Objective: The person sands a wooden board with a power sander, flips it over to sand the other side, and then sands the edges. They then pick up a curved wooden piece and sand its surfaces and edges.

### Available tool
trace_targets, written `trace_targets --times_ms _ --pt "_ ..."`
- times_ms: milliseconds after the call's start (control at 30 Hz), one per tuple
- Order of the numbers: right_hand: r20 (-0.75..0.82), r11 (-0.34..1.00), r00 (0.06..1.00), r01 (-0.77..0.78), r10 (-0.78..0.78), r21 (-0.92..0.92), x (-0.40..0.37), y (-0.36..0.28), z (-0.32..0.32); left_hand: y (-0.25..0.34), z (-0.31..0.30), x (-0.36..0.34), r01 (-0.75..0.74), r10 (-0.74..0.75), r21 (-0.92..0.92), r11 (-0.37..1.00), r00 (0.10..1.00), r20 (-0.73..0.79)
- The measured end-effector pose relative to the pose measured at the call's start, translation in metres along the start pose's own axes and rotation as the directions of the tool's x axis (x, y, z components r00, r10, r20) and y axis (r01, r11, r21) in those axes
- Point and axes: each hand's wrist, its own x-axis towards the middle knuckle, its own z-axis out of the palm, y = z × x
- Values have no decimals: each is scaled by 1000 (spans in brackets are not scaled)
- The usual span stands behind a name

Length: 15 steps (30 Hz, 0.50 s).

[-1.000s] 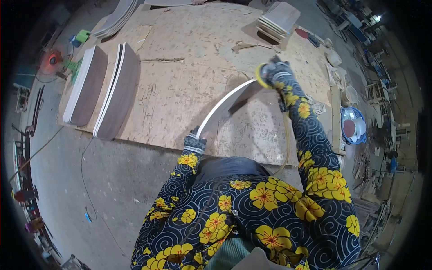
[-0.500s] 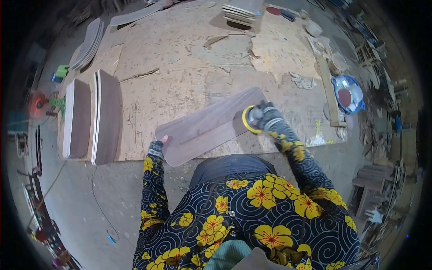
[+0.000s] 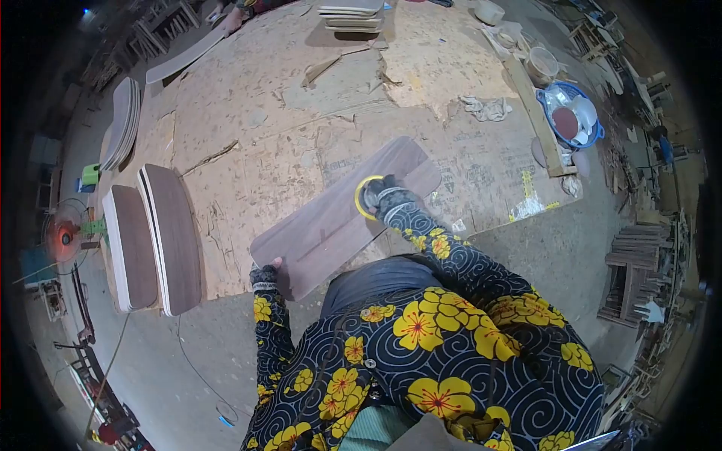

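A long wooden board (image 3: 320,229) with rounded corners lies slantwise on the work table, its lower left end near my body. My left hand (image 3: 266,276), in a dark fingerless glove, grips that end with the thumb on top; the other fingers are hidden beneath. On the board's upper face rests a round sanding pad (image 3: 358,198) with a yellow rim. My right hand (image 3: 391,197), also gloved and slightly blurred, is closed over the pad from above.
Curved boards (image 3: 179,240) lie at the table's left, near a fan (image 3: 66,237). More boards are stacked (image 3: 350,16) at the far side, where another person's hand (image 3: 235,19) touches a long board. A blue basket (image 3: 599,135) holding discs stands right, beyond a wooden strip (image 3: 535,113).
My right hand has slid the sanding pad leftward from the board's right edge toward its middle. My left hand keeps its grip. The camera view has turned, and the board appears more steeply slanted.
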Motion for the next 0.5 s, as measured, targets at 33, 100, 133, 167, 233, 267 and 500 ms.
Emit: trace_targets --times_ms 33,100,133,167,233,267,500 --pt "6 1000 1000 -13 13 -1 -2 -9 -5 7 1 -6 6 -5 -45 999 1000 21" --pt "16 999 999 -42 42 -2 -2 -22 -14 12 2 -8 -1 3 -41 999 999 53" --pt "-19 999 999 -49 49 8 -2 -22 -15 10 1 -4 -16 15 11 1000 998 64" --pt "-52 998 997 -58 58 -4 1 -19 -16 8 -1 -1 -30 25 64 997 997 76" --pt "-109 997 991 -75 72 -28 12 -7 -18 8 0 -4 3 -5 41 999 998 55" --pt "-159 993 980 -121 117 -13 25 4 -7 16 1 -16 -5 5 -3 1000 999 52" --pt "-478 997 878 -56 22 -58 53 38 -26 46 1 -39 -34 38 -75 997 998 54"
